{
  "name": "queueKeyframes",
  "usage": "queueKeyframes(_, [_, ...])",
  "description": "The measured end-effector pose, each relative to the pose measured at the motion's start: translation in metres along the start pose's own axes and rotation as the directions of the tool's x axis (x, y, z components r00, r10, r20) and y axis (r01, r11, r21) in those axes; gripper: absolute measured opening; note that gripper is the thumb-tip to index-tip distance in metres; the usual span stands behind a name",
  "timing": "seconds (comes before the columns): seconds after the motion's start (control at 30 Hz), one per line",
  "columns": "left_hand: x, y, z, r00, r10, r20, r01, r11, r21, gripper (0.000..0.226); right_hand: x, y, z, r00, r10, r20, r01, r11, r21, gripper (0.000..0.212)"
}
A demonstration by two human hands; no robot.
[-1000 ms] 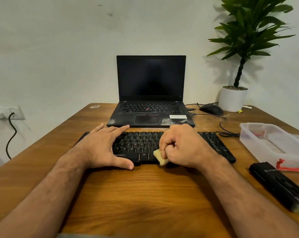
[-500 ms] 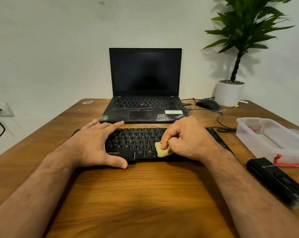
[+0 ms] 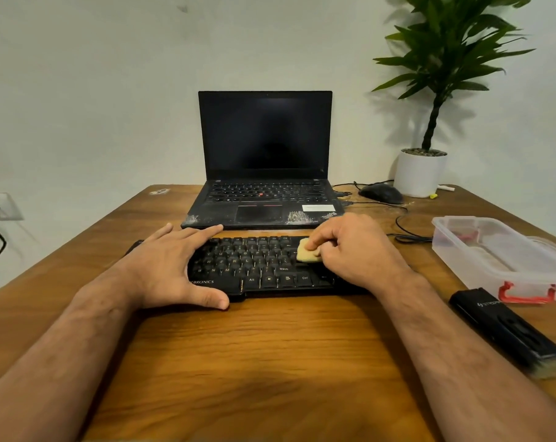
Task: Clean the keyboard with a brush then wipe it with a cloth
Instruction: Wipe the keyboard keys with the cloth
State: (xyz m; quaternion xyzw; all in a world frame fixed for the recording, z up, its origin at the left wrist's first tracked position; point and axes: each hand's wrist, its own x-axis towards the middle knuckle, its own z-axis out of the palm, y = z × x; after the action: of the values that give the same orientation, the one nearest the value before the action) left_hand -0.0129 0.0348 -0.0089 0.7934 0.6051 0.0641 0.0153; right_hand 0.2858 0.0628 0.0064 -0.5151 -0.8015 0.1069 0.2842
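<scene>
Black keyboard (image 3: 254,269) lies flat on wooden tabletop (image 3: 270,362), just in front of open laptop (image 3: 265,161). Left hand (image 3: 171,266) rests flat on keyboard's left end, fingers straight and spread, thumb at near edge, holding nothing. Right hand (image 3: 353,253) has fingers curled, its grip pinching small yellow cloth (image 3: 307,252) and pressing it on keys at right part. Black brush (image 3: 506,330) lies on tabletop at right, near clear plastic box (image 3: 509,256).
</scene>
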Motion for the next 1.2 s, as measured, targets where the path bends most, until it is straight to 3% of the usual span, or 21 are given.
queueKeyframes(0.1, [0.001,0.001,-0.001,1.000,-0.011,0.028,0.011,1.000,-0.005,0.138,0.000,0.001,0.001,0.999,-0.019,0.039,0.014,0.992,0.124,0.037])
queueKeyframes(0.2, [0.009,0.012,-0.003,0.997,-0.006,0.083,0.007,1.000,-0.007,0.141,0.003,0.000,0.007,0.997,0.013,0.079,-0.017,0.998,0.056,0.038])
queueKeyframes(0.33, [0.030,0.046,-0.013,0.986,0.017,0.164,-0.008,0.999,-0.052,0.142,0.008,-0.001,0.007,0.998,0.004,-0.065,-0.004,1.000,-0.007,0.039])
queueKeyframes(0.5, [0.069,0.071,-0.016,0.959,0.012,0.284,0.031,0.989,-0.145,0.157,0.011,0.001,0.013,0.999,0.026,0.028,-0.025,0.999,-0.028,0.039])
queueKeyframes(0.67, [0.074,0.067,-0.004,0.972,0.007,0.236,0.009,0.998,-0.064,0.162,0.022,0.005,0.012,0.991,0.004,-0.134,-0.024,0.988,-0.151,0.038])
queueKeyframes(0.77, [0.069,0.067,-0.004,0.977,0.015,0.215,0.001,0.997,-0.071,0.157,0.030,0.006,0.020,0.999,-0.028,0.023,0.030,0.995,-0.097,0.044])
queueKeyframes(0.83, [0.066,0.068,-0.006,0.977,0.016,0.211,0.005,0.995,-0.097,0.153,0.035,0.007,0.023,0.997,0.052,0.057,-0.042,0.987,-0.153,0.046])
queueKeyframes(0.93, [0.063,0.069,-0.007,0.980,0.023,0.197,0.003,0.992,-0.128,0.150,0.038,0.012,0.016,0.984,0.173,-0.050,-0.180,0.947,-0.266,0.040])
queueKeyframes(1.0, [0.062,0.068,-0.006,0.981,0.029,0.194,-0.004,0.992,-0.130,0.150,0.036,0.011,0.014,0.993,0.105,-0.052,-0.113,0.971,-0.210,0.042])
queueKeyframes(1.1, [0.063,0.062,-0.002,0.981,0.057,0.188,-0.036,0.993,-0.114,0.153,0.032,0.003,0.022,0.998,-0.010,0.067,0.017,0.993,-0.116,0.050])
queueKeyframes(1.2, [0.066,0.059,0.000,0.981,0.065,0.185,-0.044,0.993,-0.114,0.156,0.038,0.010,0.019,0.986,0.159,-0.038,-0.164,0.949,-0.269,0.038])
